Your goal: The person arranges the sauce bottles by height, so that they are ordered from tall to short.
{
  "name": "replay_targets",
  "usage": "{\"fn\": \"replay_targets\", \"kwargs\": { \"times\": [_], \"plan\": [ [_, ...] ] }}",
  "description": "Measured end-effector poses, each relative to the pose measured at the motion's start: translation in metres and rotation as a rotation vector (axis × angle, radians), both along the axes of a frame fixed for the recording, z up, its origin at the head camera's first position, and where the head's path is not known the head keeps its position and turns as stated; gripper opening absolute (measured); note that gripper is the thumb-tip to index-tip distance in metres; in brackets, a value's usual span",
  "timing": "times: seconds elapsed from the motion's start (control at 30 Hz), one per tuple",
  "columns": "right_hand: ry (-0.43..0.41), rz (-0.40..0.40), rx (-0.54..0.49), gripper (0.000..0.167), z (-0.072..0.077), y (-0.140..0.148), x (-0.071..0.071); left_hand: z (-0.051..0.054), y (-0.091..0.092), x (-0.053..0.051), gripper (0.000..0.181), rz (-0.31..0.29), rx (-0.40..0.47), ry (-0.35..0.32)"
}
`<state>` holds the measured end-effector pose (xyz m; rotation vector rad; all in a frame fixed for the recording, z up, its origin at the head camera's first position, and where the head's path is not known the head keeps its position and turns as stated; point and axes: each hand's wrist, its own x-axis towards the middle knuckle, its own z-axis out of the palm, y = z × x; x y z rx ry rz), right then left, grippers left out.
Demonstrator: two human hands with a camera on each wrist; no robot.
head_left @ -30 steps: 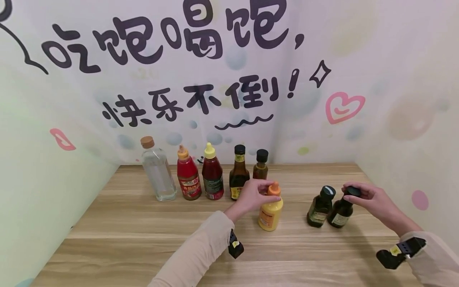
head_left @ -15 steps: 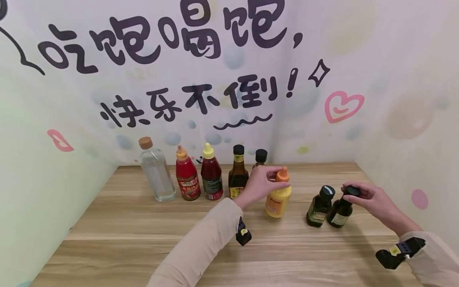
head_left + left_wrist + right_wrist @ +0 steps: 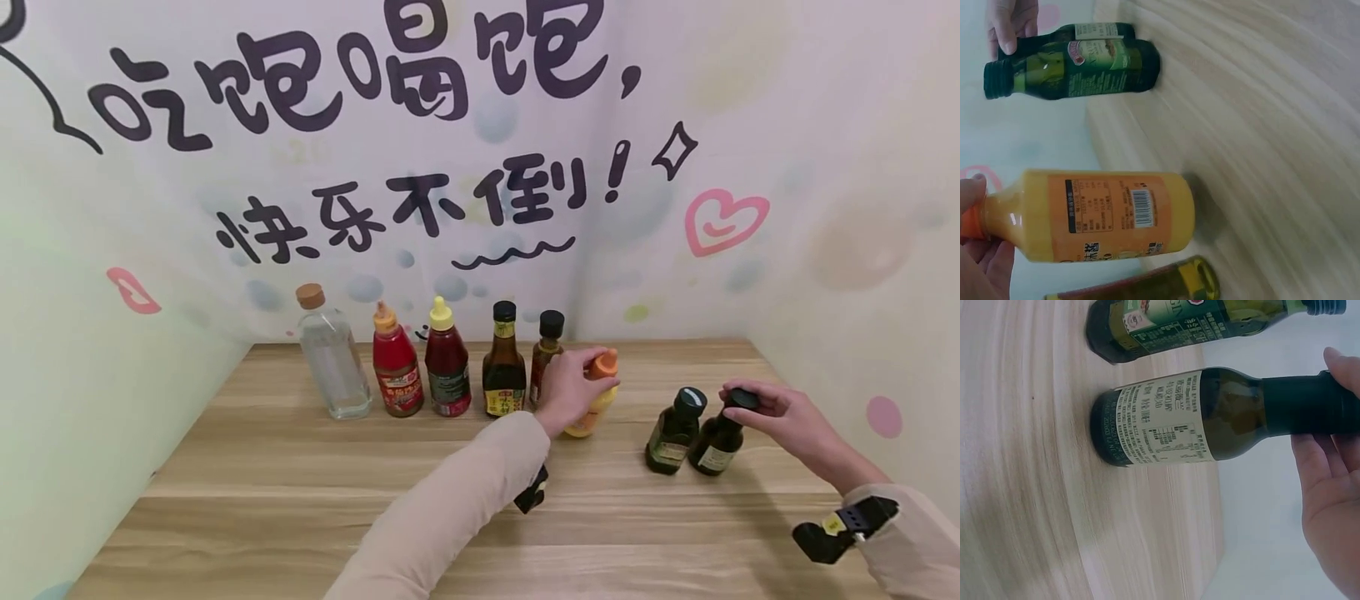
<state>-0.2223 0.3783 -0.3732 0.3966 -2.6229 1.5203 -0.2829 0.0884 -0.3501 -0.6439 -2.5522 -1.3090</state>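
Observation:
My left hand (image 3: 572,390) pinches the orange cap of a yellow squeeze bottle (image 3: 1110,215), which bears an orange label with a barcode. Behind my hand in the head view, much of that bottle is hidden; whether its base touches the table I cannot tell. At the right, my right hand (image 3: 797,427) holds a dark sauce bottle (image 3: 1166,419) by its black cap and neck. That bottle stands on the table with a pale printed label. Close beside it, on its left, is a green glass oil bottle (image 3: 672,433) with a dark cap.
Along the back stand a clear glass bottle (image 3: 335,358) with a brown cap, a red sauce bottle (image 3: 397,375), a dark red bottle (image 3: 447,371) with a yellow nozzle, a brown sauce bottle (image 3: 503,371) and a smaller black-capped bottle (image 3: 546,358). A printed cloth (image 3: 420,275) hangs behind.
My left hand has carried the yellow squeeze bottle back and to the right, to the right of the small black-capped bottle. My right hand and the dark sauce bottle have stayed put.

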Motion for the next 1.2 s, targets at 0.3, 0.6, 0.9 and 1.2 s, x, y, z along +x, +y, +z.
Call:
{"fn": "replay_targets", "kwargs": {
  "times": [0.3, 0.6, 0.9, 1.2],
  "plan": [
    [-0.016, -0.002, 0.002, 0.031, 0.0, 0.003, -0.001, -0.005, 0.01, -0.008, 0.041, 0.02, 0.125, 0.0],
    [-0.029, -0.004, 0.01, 0.032, 0.0, 0.003, -0.002, -0.004, 0.01, -0.026, 0.045, -0.03, 0.178, -0.089],
    [-0.014, 0.008, -0.001, 0.031, -0.001, 0.004, -0.001, -0.007, 0.011, -0.034, 0.043, -0.055, 0.169, -0.129],
    [-0.014, 0.012, -0.008, 0.032, -0.001, 0.004, -0.001, -0.014, 0.006, -0.038, 0.044, -0.038, 0.223, -0.124]
  ]
}}
